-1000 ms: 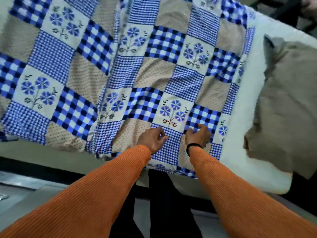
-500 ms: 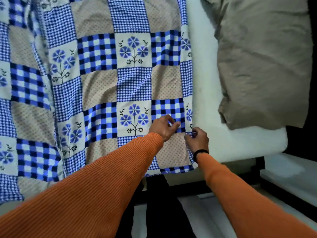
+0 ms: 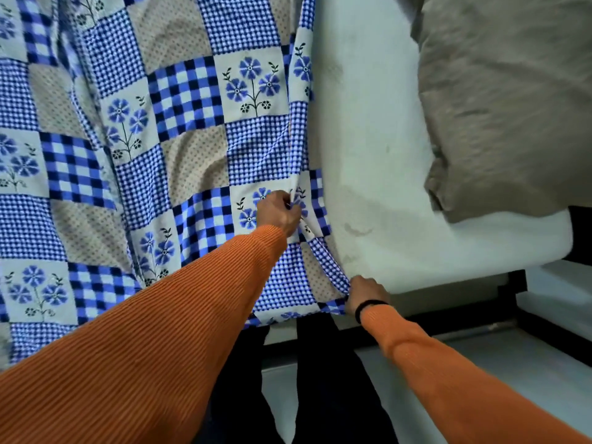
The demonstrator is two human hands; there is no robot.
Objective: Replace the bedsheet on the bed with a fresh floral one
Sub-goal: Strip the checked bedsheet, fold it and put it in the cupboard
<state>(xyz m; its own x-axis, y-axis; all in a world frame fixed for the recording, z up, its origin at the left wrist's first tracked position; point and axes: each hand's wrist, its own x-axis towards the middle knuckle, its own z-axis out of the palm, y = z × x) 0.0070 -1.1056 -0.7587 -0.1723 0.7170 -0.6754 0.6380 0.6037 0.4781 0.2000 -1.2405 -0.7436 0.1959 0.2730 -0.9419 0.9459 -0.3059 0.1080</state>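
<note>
**Floral sheet, part-spread: edge fold in hand**

Item: floral bedsheet point(image 3: 192, 129), blue check, gingham, dotted beige and flower squares. It lies across the mattress from the hands outward to the left hand's far side, with creases running away from the person.

Left hand point(image 3: 279, 213): fingers curled, pinching a raised fold of the sheet near its side edge, just beyond the orange sleeve point(image 3: 153, 341).

Right hand point(image 3: 365, 293): nearer the person than the left hand, fingers closed on the sheet's corner at the bed's near edge. A dark band point(image 3: 368, 305) sits on the wrist. The sheet's edge is drawn taut between the two hands.

Mattress point(image 3: 384, 174): bare and white beyond the right hand, uncovered on that side.

Pillow point(image 3: 499, 100): grey-beige, well beyond the right hand, lying on the bare mattress.

Risks, as judged: a pull from only these two pinches may drag the sheet askew and deepen the creases. The pillow on the uncovered strip may snag the edge if the sheet is drawn across that way. A thin fold can also slip from a pinch.
</note>
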